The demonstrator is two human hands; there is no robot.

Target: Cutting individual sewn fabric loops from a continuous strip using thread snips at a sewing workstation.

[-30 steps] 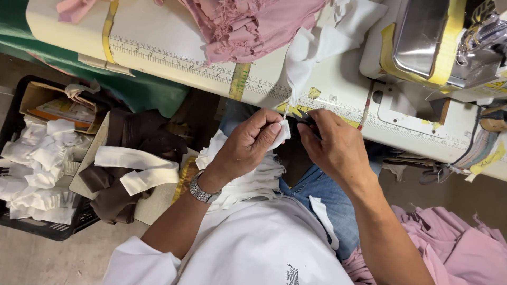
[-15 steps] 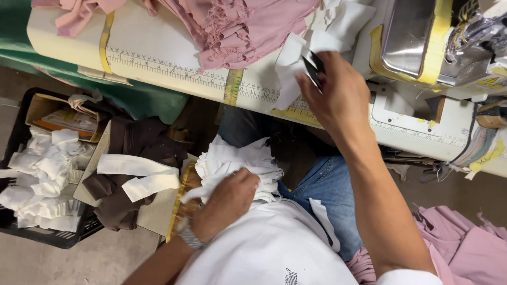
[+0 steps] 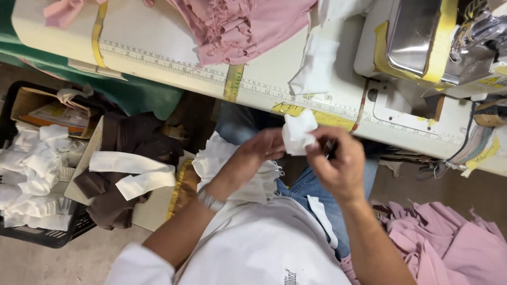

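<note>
Both hands meet over my lap, just below the sewing table's front edge (image 3: 296, 97). My left hand (image 3: 259, 153) pinches a small white fabric piece (image 3: 298, 132) from the left. My right hand (image 3: 340, 166) grips the same piece from the right and also holds a small dark tool (image 3: 330, 148), probably snips. A stack of white fabric pieces (image 3: 232, 169) rests on my lap under the left wrist. Another white piece (image 3: 316, 66) lies on the table above the hands.
Pink fabric (image 3: 243, 26) is heaped on the table; the sewing machine (image 3: 438, 42) stands at the right. A black crate of white scraps (image 3: 31, 179) and a box with brown cloth and white strips (image 3: 127, 174) sit at the left. More pink cloth (image 3: 449, 243) lies at the lower right.
My right hand came down from the table to my lap, leaving a white piece there. My left hand rose from the lap stack with a new white piece to meet it.
</note>
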